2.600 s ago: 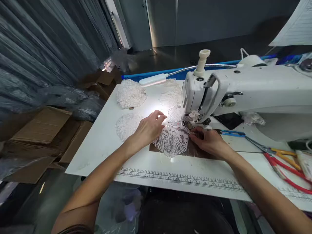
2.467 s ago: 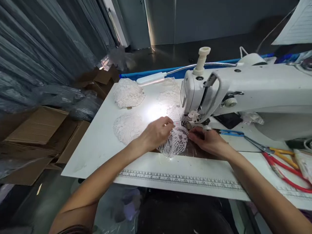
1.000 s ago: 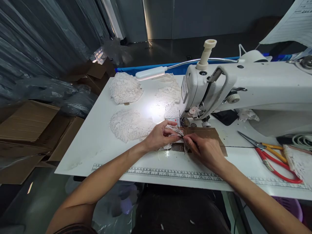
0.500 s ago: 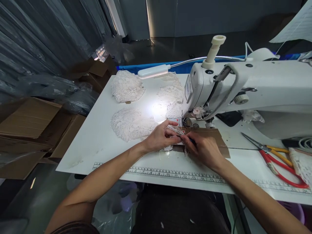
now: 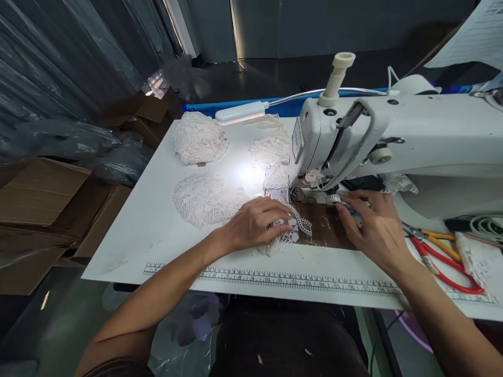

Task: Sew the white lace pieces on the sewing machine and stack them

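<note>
My left hand (image 5: 257, 222) lies on the white table beside the presser foot, its fingers curled over a white lace piece (image 5: 302, 224). Part of the lace shows between thumb and fingers, and its scalloped end spreads over a dark brown plate (image 5: 326, 228). At the right end of this plate is my right hand (image 5: 373, 225), thumb and fingertips by a small white ridged knob (image 5: 332, 199) below the sewing machine (image 5: 326, 131) head. A bit of something blue shows under its fingers; most of it is hidden.
White lace pieces (image 5: 200, 139) lie left and behind, lit by a lamp (image 5: 240, 112). Red-handled scissors (image 5: 444, 267) and a yellow-handled tool (image 5: 442, 243) rest at right. A printed ruler (image 5: 275, 280) runs along the front edge. Cardboard boxes (image 5: 47, 188) stand to the left.
My right hand has left the lace and moved right to the knob. The lace end, formerly pinched between both hands, now hangs loose over the brown plate. My left hand has lowered its fingers.
</note>
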`<move>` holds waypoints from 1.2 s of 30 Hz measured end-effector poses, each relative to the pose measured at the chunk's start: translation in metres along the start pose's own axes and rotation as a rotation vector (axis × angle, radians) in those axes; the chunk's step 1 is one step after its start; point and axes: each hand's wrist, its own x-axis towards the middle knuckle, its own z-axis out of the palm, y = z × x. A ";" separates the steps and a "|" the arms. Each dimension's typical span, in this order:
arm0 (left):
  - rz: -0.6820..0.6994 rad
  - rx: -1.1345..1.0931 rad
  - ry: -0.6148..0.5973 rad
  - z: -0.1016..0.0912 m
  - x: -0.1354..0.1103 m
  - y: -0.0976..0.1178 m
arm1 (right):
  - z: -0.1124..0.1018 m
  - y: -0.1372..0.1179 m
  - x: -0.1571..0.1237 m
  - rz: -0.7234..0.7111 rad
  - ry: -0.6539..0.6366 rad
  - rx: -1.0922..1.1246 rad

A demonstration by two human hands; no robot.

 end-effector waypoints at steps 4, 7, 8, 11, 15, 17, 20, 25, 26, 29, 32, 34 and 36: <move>0.042 0.255 0.001 0.005 0.002 -0.006 | 0.009 -0.018 -0.003 0.010 -0.162 0.208; 0.057 0.348 -0.082 0.015 -0.002 -0.003 | 0.021 -0.037 -0.006 -0.003 -0.229 0.145; 0.047 0.382 -0.108 0.017 -0.004 -0.002 | 0.025 -0.041 -0.006 -0.015 -0.237 0.130; 0.013 0.434 -0.180 0.021 -0.008 -0.005 | 0.031 -0.047 -0.002 -0.016 -0.238 0.209; 0.058 0.389 -0.231 0.014 -0.002 -0.022 | 0.032 -0.050 0.011 0.093 -0.226 0.447; 0.097 0.364 -0.222 0.008 0.003 -0.031 | 0.030 -0.052 0.017 0.174 -0.225 0.495; 0.076 0.349 -0.110 0.000 0.009 -0.037 | 0.025 -0.053 0.022 0.321 -0.281 0.495; 0.005 0.396 0.158 -0.001 0.006 -0.031 | 0.025 -0.055 0.018 0.407 -0.319 0.471; 0.034 0.385 0.168 0.001 0.005 -0.029 | 0.026 -0.057 0.015 0.386 -0.303 0.459; 0.175 0.342 0.137 0.011 0.003 -0.022 | 0.032 -0.066 0.006 0.256 -0.228 0.370; 0.265 0.309 0.079 0.019 0.003 -0.019 | 0.034 -0.074 0.001 0.119 -0.205 0.241; 0.232 0.280 0.028 0.021 0.004 -0.021 | 0.031 -0.075 0.002 0.063 -0.244 0.226; 0.179 0.253 -0.023 0.021 0.004 -0.024 | 0.024 -0.068 0.007 0.007 -0.321 0.332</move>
